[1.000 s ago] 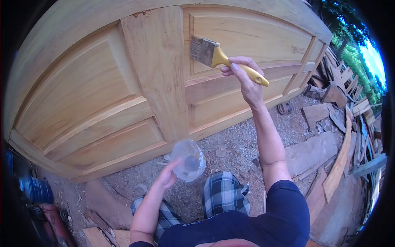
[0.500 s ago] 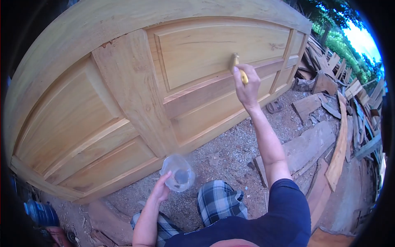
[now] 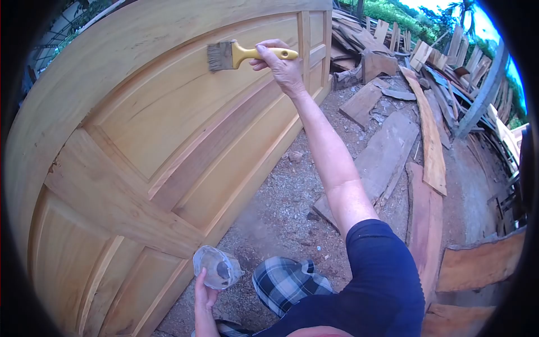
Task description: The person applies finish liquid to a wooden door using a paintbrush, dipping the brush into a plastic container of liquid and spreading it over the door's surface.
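Right fingers [image 3: 273, 43] around brush handle [image 3: 246, 54]

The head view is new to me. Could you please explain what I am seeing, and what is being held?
There is no machine here: a person works with bare hands. One head-worn camera takes every picture, looking forward and down. The right hand holds a yellow-handled brush by its handle, in front of a large panelled wooden piece. Whether the bristles touch it is hard to tell. The left hand holds a clear container; its contents are unclear. Planks lie on the ground to the right.
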Demonstrator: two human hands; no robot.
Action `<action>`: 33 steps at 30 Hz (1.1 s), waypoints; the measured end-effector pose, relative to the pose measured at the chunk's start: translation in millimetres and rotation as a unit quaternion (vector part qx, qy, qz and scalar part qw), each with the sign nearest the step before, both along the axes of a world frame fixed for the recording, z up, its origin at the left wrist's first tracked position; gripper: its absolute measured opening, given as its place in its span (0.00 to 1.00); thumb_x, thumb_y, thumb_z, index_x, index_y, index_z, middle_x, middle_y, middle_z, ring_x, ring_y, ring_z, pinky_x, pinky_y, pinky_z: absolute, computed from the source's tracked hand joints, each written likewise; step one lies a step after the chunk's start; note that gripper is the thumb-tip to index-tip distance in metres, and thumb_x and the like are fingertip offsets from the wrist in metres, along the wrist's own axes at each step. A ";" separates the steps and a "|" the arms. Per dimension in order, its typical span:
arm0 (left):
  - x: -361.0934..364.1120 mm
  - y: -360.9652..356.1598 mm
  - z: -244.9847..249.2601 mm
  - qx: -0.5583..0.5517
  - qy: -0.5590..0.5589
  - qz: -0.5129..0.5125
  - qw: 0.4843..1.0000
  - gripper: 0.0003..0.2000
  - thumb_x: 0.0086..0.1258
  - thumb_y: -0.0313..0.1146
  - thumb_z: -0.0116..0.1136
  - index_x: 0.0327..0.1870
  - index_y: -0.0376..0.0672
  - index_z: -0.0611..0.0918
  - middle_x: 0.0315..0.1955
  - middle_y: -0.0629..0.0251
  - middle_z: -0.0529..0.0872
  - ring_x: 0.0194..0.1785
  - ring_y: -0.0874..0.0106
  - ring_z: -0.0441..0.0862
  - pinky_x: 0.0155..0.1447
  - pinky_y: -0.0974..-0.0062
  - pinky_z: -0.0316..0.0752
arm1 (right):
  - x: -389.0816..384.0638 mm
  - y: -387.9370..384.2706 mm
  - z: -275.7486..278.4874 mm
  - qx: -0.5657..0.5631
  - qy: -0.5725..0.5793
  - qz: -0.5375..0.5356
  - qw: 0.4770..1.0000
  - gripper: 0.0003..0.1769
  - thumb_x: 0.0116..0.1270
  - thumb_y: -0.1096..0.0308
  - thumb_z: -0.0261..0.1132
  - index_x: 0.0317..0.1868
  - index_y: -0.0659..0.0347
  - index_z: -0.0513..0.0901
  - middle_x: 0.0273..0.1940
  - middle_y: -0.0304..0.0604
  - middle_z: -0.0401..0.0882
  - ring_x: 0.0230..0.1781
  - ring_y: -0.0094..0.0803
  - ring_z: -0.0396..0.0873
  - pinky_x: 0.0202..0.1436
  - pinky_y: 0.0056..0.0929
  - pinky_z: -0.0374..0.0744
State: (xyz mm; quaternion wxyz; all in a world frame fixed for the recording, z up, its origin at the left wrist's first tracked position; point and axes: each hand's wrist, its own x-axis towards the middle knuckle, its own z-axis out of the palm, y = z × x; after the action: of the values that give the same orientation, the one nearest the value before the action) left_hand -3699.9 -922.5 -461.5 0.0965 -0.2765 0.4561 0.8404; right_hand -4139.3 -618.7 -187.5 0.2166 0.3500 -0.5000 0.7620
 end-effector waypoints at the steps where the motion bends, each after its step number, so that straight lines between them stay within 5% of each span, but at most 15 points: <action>1: 0.1 -2.4 -2.1 -0.004 -0.007 -0.003 1.000 0.35 0.70 0.58 0.56 0.73 0.48 0.66 0.67 0.58 0.74 0.66 0.56 0.75 0.57 0.45 0.76 | -18.8 12.3 -5.5 0.000 -0.001 -0.004 1.000 0.09 0.72 0.67 0.66 0.45 0.64 0.83 0.36 0.45 0.86 0.32 0.26 0.88 0.35 0.21 0.88; 3: -0.1 -6.1 -7.0 -0.009 -0.015 -0.012 1.000 0.36 0.69 0.58 0.57 0.73 0.49 0.66 0.67 0.59 0.74 0.66 0.55 0.75 0.57 0.43 0.75 | -46.8 31.9 -21.0 -0.012 -0.014 -0.221 0.975 0.09 0.71 0.65 0.68 0.43 0.63 0.85 0.35 0.45 0.86 0.32 0.29 0.87 0.36 0.25 0.86; 4: -0.9 -7.6 -10.7 -0.012 -0.023 -0.015 1.000 0.36 0.69 0.59 0.57 0.73 0.50 0.66 0.67 0.59 0.74 0.66 0.55 0.75 0.56 0.43 0.75 | -51.9 32.8 -32.3 -0.012 -0.016 -0.225 0.974 0.09 0.71 0.65 0.68 0.43 0.63 0.85 0.35 0.45 0.86 0.32 0.29 0.87 0.36 0.25 0.86; 6: -1.1 -10.1 -15.2 -0.015 -0.031 -0.021 0.999 0.36 0.68 0.59 0.57 0.73 0.51 0.66 0.67 0.59 0.74 0.66 0.55 0.75 0.55 0.43 0.76 | -63.3 19.3 -45.9 0.097 0.060 -0.391 0.913 0.09 0.69 0.66 0.69 0.40 0.63 0.86 0.36 0.43 0.87 0.32 0.29 0.86 0.36 0.25 0.83; 8: -5.1 -10.2 -20.5 -0.016 -0.046 -0.018 0.999 0.37 0.68 0.60 0.57 0.74 0.52 0.65 0.67 0.60 0.75 0.65 0.55 0.76 0.54 0.45 0.75 | -4.5 -24.4 -41.5 0.146 0.144 -0.399 0.894 0.07 0.68 0.66 0.69 0.37 0.62 0.86 0.34 0.44 0.85 0.34 0.33 0.84 0.38 0.30 0.81; 14: -14.8 -13.8 -35.8 0.011 -0.045 -0.038 0.998 0.36 0.68 0.59 0.58 0.74 0.53 0.65 0.67 0.61 0.74 0.66 0.55 0.75 0.56 0.44 0.74 | 152.0 -104.4 -68.4 0.129 0.244 -0.108 0.955 0.06 0.66 0.69 0.69 0.40 0.60 0.84 0.36 0.49 0.80 0.36 0.41 0.82 0.40 0.35 0.80; 16: -16.0 -10.0 -33.8 0.011 -0.049 -0.023 0.998 0.36 0.68 0.59 0.58 0.74 0.52 0.65 0.67 0.60 0.74 0.66 0.55 0.75 0.56 0.43 0.73 | 156.4 -93.6 -67.6 0.171 0.185 0.134 0.959 0.06 0.66 0.69 0.69 0.42 0.60 0.85 0.37 0.50 0.83 0.38 0.41 0.83 0.41 0.34 0.82; 18: -14.9 -8.3 -23.5 0.011 -0.043 -0.008 0.999 0.35 0.70 0.56 0.57 0.74 0.49 0.65 0.67 0.59 0.74 0.67 0.56 0.74 0.59 0.43 0.74 | 112.3 -72.1 -73.1 0.208 0.216 -0.018 0.954 0.06 0.68 0.69 0.69 0.43 0.60 0.86 0.38 0.48 0.86 0.37 0.35 0.86 0.40 0.28 0.84; 19: -12.9 -6.8 -17.5 0.011 -0.044 0.008 0.999 0.35 0.70 0.56 0.57 0.74 0.49 0.65 0.67 0.59 0.74 0.67 0.56 0.74 0.59 0.43 0.74 | 96.5 -51.0 -73.0 0.177 -0.005 0.072 0.982 0.08 0.70 0.68 0.67 0.45 0.62 0.86 0.38 0.43 0.87 0.34 0.27 0.86 0.37 0.22 0.85; 20: -11.4 -4.0 -11.6 0.014 -0.029 0.008 0.999 0.35 0.70 0.56 0.57 0.74 0.48 0.66 0.67 0.59 0.74 0.67 0.56 0.74 0.59 0.44 0.74 | 68.1 -27.9 -78.6 0.154 -0.035 0.054 0.986 0.09 0.71 0.68 0.67 0.45 0.64 0.86 0.38 0.40 0.87 0.34 0.21 0.85 0.35 0.19 0.85; 25: -6.0 -6.0 -8.1 0.018 -0.014 0.007 1.000 0.36 0.70 0.54 0.59 0.74 0.45 0.65 0.66 0.57 0.75 0.67 0.57 0.75 0.61 0.47 0.75 | -3.4 38.6 -99.6 0.143 -0.106 -0.261 0.949 0.09 0.72 0.64 0.66 0.44 0.61 0.85 0.30 0.41 0.85 0.29 0.24 0.84 0.32 0.22 0.82; 27: -5.4 -8.5 -14.5 0.014 -0.022 0.007 1.000 0.36 0.70 0.55 0.58 0.74 0.47 0.65 0.67 0.58 0.75 0.67 0.57 0.75 0.62 0.46 0.74 | -14.6 30.5 -122.7 0.210 -0.024 -0.371 0.904 0.08 0.71 0.66 0.66 0.43 0.62 0.85 0.30 0.46 0.84 0.30 0.33 0.84 0.33 0.29 0.80; 29: -5.4 -9.3 -11.5 0.008 -0.026 0.009 1.000 0.36 0.70 0.57 0.58 0.74 0.48 0.66 0.67 0.58 0.74 0.67 0.57 0.74 0.62 0.44 0.73 | 30.1 -8.1 -133.7 0.241 0.038 -0.347 0.905 0.07 0.70 0.67 0.66 0.41 0.63 0.84 0.31 0.49 0.81 0.31 0.40 0.82 0.35 0.36 0.78; 33: -7.9 -3.3 -2.2 0.009 -0.022 0.028 0.999 0.37 0.70 0.54 0.60 0.74 0.43 0.64 0.66 0.56 0.75 0.68 0.57 0.74 0.64 0.45 0.72 | 179.2 -111.9 -163.6 0.249 0.158 -0.225 0.929 0.07 0.65 0.69 0.70 0.41 0.60 0.82 0.36 0.47 0.78 0.30 0.37 0.80 0.33 0.35 0.79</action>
State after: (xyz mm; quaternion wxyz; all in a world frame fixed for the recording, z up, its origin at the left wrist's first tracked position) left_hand -3707.7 -925.8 -463.7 0.0852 -0.3068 0.4382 0.8406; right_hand -3960.1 -730.6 -351.2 0.3647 0.3870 -0.6983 0.4791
